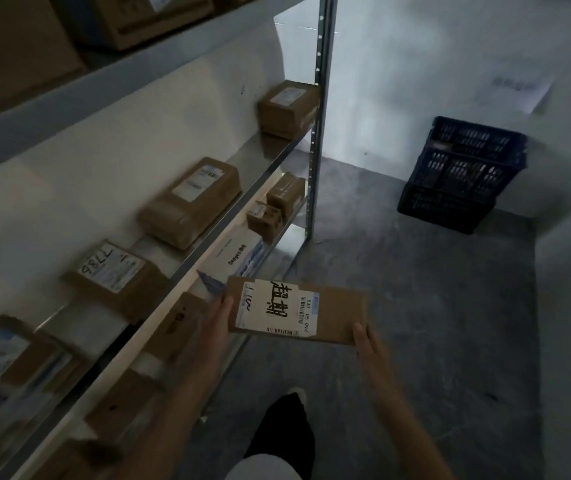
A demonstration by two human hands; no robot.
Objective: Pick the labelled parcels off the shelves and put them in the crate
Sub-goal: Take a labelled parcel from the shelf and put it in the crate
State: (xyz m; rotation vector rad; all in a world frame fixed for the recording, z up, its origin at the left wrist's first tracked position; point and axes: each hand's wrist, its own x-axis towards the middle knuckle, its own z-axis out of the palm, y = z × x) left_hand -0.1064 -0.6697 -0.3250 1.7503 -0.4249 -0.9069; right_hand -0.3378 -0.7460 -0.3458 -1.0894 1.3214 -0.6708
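- I see the shelves (187, 261) filling my left side, a metal rack with an upright post at its far end, running away from me in tiers.
- The floor (415, 323) is grey concrete; a dark leg and shoe step forward at the bottom of my view.
- The crate (457, 174), dark blue with slatted walls, stands on the floor against the far wall, well apart from my hands.
- Brown labelled parcels (190, 202) lie along the shelves, one marked with handwritten digits near me, others further back and on the tier below.
- The flat cardboard parcel (332, 315) I carry is out over the floor, just beside the shelf edge, its white label with bold handwriting and barcodes facing up.
- My left hand (220, 318) grasps the parcel's left end, thumb on top by the label, the fingers hidden under it.
- My right hand (367, 341) holds the near right corner, thumb on top; how its fingers curl beneath I cannot tell.
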